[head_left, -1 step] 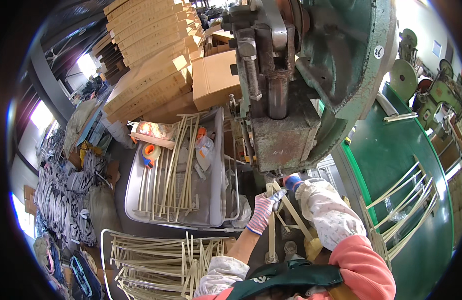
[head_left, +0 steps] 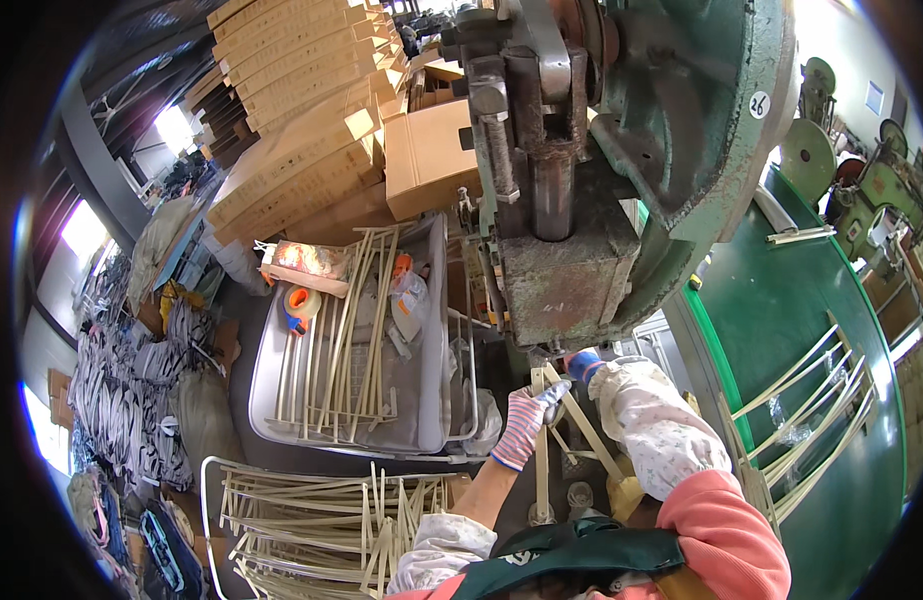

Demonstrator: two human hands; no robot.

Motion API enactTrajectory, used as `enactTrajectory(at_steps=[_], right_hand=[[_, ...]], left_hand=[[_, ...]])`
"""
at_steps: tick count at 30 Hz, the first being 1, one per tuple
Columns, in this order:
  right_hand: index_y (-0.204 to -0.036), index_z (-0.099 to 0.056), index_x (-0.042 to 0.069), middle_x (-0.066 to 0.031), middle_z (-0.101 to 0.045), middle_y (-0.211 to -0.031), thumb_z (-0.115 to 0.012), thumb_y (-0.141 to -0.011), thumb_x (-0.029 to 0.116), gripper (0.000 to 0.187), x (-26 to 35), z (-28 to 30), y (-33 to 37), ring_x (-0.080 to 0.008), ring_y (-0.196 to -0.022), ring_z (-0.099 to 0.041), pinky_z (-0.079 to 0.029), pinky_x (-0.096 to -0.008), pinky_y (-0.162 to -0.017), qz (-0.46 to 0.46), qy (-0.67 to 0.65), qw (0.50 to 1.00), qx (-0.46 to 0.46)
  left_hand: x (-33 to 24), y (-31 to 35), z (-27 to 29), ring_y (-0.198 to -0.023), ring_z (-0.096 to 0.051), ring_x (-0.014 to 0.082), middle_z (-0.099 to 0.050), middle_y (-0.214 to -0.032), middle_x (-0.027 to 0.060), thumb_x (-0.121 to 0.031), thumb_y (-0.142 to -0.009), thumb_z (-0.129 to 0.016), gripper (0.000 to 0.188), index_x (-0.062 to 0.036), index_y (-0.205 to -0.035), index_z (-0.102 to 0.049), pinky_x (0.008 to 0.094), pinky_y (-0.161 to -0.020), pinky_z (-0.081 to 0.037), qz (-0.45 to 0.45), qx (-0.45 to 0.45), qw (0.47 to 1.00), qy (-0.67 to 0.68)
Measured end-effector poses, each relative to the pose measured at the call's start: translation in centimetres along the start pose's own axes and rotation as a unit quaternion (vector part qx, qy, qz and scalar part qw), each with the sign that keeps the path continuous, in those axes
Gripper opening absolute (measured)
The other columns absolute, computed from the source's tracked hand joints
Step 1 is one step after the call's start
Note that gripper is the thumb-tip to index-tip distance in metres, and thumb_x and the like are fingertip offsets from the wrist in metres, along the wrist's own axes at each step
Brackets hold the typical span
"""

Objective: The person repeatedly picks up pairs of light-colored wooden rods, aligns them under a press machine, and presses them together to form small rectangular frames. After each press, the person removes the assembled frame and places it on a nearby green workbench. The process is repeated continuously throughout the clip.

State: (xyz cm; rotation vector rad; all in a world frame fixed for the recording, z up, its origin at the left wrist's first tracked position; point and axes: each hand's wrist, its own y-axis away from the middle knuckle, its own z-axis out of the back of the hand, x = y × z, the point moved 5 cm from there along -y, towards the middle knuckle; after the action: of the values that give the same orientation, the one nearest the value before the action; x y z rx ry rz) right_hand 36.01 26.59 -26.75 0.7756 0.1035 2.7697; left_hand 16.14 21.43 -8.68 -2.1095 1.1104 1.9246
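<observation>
My left hand (head_left: 527, 425), in a striped glove with grey fingertips, is closed around the upper end of a cream metal frame (head_left: 542, 470). The frame's two flat bars meet near that hand and spread apart downward, with a short crosspiece between them. Just right of it and farther off, my right hand (head_left: 584, 366) wears a blue and red glove and reaches beneath the head of a green press (head_left: 567, 285). Its fingers are hidden under the press block, so I cannot see what they hold. The frame's top end sits right below the block.
Left stands a grey-white tub (head_left: 437, 400) with cream bars, a tape roll (head_left: 302, 302) and a plastic bag (head_left: 410, 305). Nearer, a wire rack (head_left: 210, 500) holds many cream frames. Right, a green table (head_left: 752, 330) carries more frames (head_left: 807, 430). Cardboard boxes (head_left: 312, 150) rise behind.
</observation>
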Motion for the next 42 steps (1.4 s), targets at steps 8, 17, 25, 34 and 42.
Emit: enactTrajectory(at_steps=[8,17,25,34,42], right_hand=[[-0.102,-0.062,0.009,-0.0065,-0.065,-0.089,-0.054,-0.087,0.024,0.023,0.0,1.8,1.7,-0.0206,-0.078,-0.061,-0.048,-0.0342,-0.065,0.011,-0.083,0.996,0.026],[-0.105,-0.062,0.011,-0.0072,-0.065,-0.089,-0.053,-0.088,0.017,0.021,3.5,5.6,4.3,-0.0215,-0.08,-0.06,-0.048,-0.0337,-0.067,0.057,-0.42,0.902,0.08],[-0.104,-0.061,0.009,-0.0089,-0.064,-0.097,-0.052,-0.087,0.023,0.024,8.6,7.1,5.3,-0.0284,-0.088,-0.059,-0.046,-0.0361,-0.079,0.213,-0.286,0.914,-0.193],[-0.104,-0.064,0.006,-0.0068,-0.064,-0.079,-0.058,-0.087,0.019,0.022,9.7,8.6,9.5,-0.0139,-0.061,-0.055,-0.046,-0.0295,-0.059,0.097,-0.197,0.969,-0.112],[-0.116,-0.052,0.01,-0.0133,-0.061,-0.081,-0.053,-0.088,0.02,0.029,8.5,5.2,8.5,-0.027,-0.07,-0.061,-0.048,-0.036,-0.062,0.045,-0.357,0.932,-0.036]], left_hand=[[1.3,1.0,0.8,-0.044,-0.042,0.0056,-0.05,-0.054,-0.0023,-0.013,-0.085,-0.057,0.014,-0.0051,-0.075,-0.063,0.0207,-0.043,-0.031,-0.07,-0.007,0.997,0.021],[0.3,1.9,0.8,-0.055,-0.043,0.0054,-0.053,-0.073,-0.0019,-0.016,-0.09,-0.05,0.034,-0.0016,-0.121,-0.048,0.0195,-0.05,-0.036,-0.208,0.009,0.972,0.111],[0.2,1.4,0.2,-0.058,-0.044,0.0039,-0.056,-0.081,-0.0027,-0.013,-0.09,-0.052,0.033,-0.0058,-0.122,-0.051,0.0183,-0.052,-0.035,-0.185,0.0,0.968,0.172],[1.4,-0.1,0.8,-0.06,-0.048,0.0065,-0.057,-0.081,0.0003,-0.008,-0.091,-0.048,0.028,-0.0029,-0.118,-0.053,0.0206,-0.052,-0.04,-0.153,-0.021,0.974,0.167],[-0.3,0.0,0.8,-0.058,-0.051,0.0055,-0.062,-0.082,0.0005,-0.007,-0.09,-0.051,0.022,-0.0032,-0.11,-0.059,0.0204,-0.051,-0.042,-0.161,0.015,0.971,0.176]])
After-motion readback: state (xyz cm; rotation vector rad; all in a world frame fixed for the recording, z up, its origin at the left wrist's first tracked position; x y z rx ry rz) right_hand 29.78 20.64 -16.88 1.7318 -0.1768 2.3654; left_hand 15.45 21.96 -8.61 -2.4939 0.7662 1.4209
